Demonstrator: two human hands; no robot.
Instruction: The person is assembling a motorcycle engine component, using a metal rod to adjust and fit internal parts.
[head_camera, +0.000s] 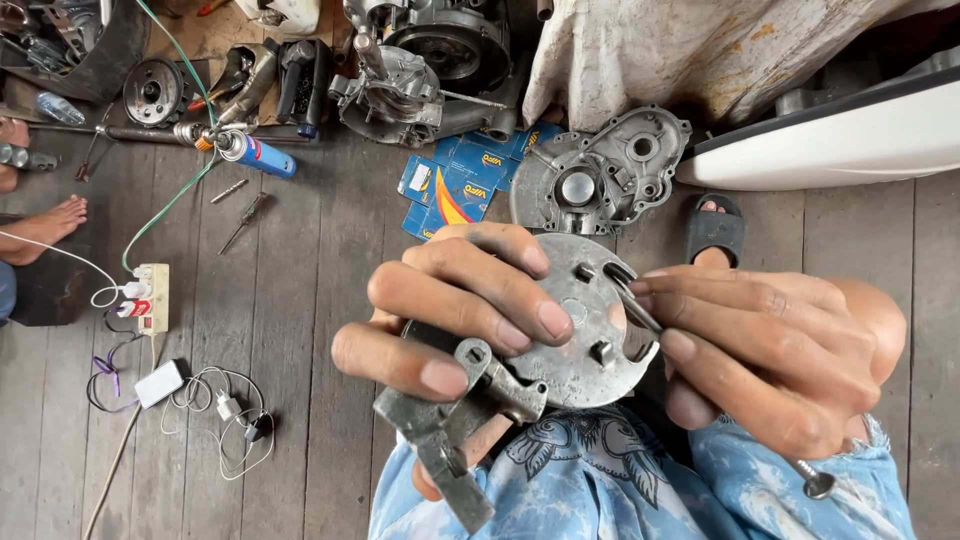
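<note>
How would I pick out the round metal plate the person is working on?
Start at the two hands low in the middle of the picture, above the blue patterned cloth. The left hand grips the round metal plate, and the right hand pushes a thin tool into it. Unlike the engine cover lying on the floor planks, it is flat, slotted and held up.

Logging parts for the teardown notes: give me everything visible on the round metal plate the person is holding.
The round metal plate is a dull grey disc, looking like worn steel or aluminium, scuffed and grimy. Its face shows rectangular slots, a small raised tab and a notch at the lower right edge. Dark, rusty lever-like pieces hang at its lower left. It is held over the lap, face toward the camera. The left hand grips its left side, fingers across the face; the right hand presses a thin metal tool to a slot.
</note>
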